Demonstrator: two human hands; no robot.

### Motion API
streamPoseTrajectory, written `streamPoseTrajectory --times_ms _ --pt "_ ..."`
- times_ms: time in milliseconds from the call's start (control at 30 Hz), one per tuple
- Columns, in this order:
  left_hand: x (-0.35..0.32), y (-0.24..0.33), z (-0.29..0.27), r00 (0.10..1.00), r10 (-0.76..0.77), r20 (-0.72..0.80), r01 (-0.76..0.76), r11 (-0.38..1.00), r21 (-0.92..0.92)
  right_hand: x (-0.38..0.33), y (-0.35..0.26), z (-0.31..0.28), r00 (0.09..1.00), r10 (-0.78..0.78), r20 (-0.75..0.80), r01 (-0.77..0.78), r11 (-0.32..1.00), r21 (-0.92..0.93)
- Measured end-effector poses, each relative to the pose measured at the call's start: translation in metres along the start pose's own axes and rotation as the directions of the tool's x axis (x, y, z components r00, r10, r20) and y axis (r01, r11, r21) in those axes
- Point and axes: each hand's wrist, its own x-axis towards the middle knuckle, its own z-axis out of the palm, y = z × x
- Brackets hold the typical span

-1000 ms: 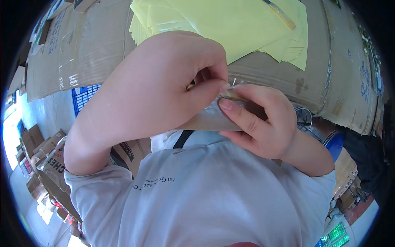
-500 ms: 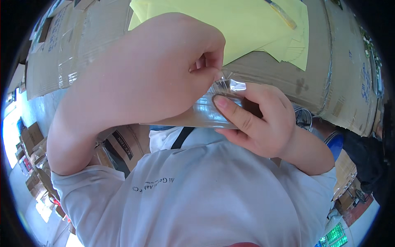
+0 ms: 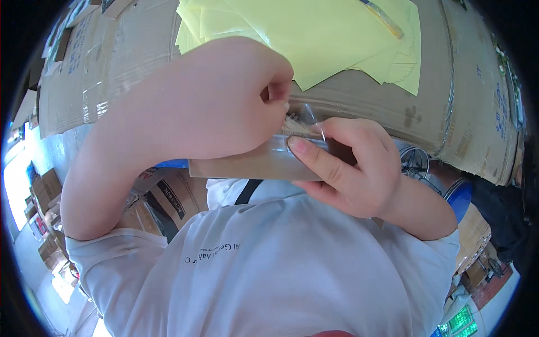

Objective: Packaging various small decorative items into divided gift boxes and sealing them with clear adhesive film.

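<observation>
My right hand grips a flat brown cardboard piece with a shiny clear covering, its thumb lying across the top. A loose flap of clear plastic film stands up beside the right index finger. My left hand reaches over the cardboard from the left, fingers curled into a pinch close to the film. Whatever sits between the left fingertips is hidden. That hand and forearm cover much of the cardboard's far side.
Large brown cardboard forms the work surface. Yellow sheets lie spread on it at the far side, with a small yellow-handled tool on top. A wire-guarded round object and a blue round thing stand below at right.
My left hand has moved slightly left and nearer to me. The clear film beside it now stands up as a flap. The cardboard shows more of its brown face; the right hand has barely moved.
</observation>
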Motion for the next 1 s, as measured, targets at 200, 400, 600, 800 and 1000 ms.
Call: streamPoseTrajectory --times_ms 200,400,600,800,1000 --pt "-0.01 0.0 0.008 0.968 0.135 -0.212 -0.096 0.978 0.188 -0.003 0.0 -0.006 0.999 0.023 0.032 -0.024 1.0 0.01" --pt "-0.026 -0.002 0.007 0.745 0.497 -0.444 -0.315 0.85 0.422 -0.002 0.001 -0.008 0.997 0.065 0.048 -0.065 0.998 0.0" --pt "-0.052 -0.009 0.027 0.773 0.599 -0.211 -0.467 0.761 0.45 -0.008 0.004 -0.005 0.999 0.043 0.013 -0.044 0.997 0.069" --pt "-0.052 -0.019 0.04 0.722 0.632 -0.282 -0.416 0.722 0.553 -0.004 0.008 -0.012 0.986 0.156 -0.065 -0.129 0.941 0.313" --pt "-0.055 -0.016 0.051 0.724 0.601 -0.339 -0.358 0.747 0.56 0.031 0.006 -0.035 0.786 0.463 0.41 -0.605 0.712 0.357"
